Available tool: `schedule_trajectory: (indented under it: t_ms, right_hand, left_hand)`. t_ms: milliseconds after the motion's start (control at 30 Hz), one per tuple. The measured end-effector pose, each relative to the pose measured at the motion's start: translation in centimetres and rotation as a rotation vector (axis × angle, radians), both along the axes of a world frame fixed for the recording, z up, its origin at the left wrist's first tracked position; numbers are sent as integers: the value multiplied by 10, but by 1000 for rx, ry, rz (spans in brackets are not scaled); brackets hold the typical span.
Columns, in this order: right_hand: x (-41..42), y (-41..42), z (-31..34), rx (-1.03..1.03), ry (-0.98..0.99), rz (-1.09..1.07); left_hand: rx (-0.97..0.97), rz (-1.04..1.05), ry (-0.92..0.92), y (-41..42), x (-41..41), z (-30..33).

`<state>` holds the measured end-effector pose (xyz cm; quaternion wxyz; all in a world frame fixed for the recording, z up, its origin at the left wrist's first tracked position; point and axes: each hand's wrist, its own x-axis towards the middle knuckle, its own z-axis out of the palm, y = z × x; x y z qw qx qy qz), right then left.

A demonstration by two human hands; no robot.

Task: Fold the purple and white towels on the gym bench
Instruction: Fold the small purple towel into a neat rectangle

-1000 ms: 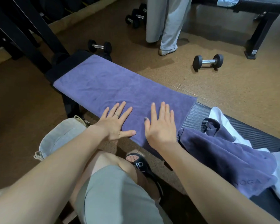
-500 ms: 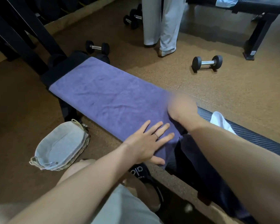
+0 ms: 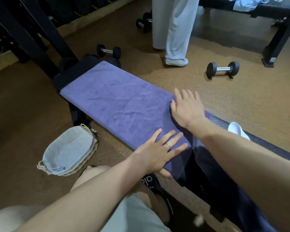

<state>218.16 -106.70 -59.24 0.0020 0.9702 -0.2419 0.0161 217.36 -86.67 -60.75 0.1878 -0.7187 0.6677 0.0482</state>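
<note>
i see the purple towel [image 3: 117,104] spread flat along the gym bench [image 3: 258,143], mid-frame. my left hand [image 3: 159,153] presses its near edge, fingers straight; my right hand [image 3: 187,109] lies flat, fingers spread, on its right end. a white towel [image 3: 238,131] peeks out at right.

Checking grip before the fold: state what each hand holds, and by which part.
Nothing is held. The left hand and right hand both lie flat, fingers straight, on the right end of the purple towel.
</note>
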Motion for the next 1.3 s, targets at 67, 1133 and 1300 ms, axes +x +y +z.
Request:
schedule_trajectory:
  t_ms: [67, 1133, 1300]
  right_hand:
    - [6, 18, -11, 150, -33, 63]
    - [387, 96, -30, 201, 68, 504]
    - [396, 91, -15, 269, 45, 371]
  left_hand:
    - [23, 11, 18, -1, -1, -1]
    - [-562, 1195, 170, 132, 310, -26]
    - [-628, 1203, 251, 134, 311, -25]
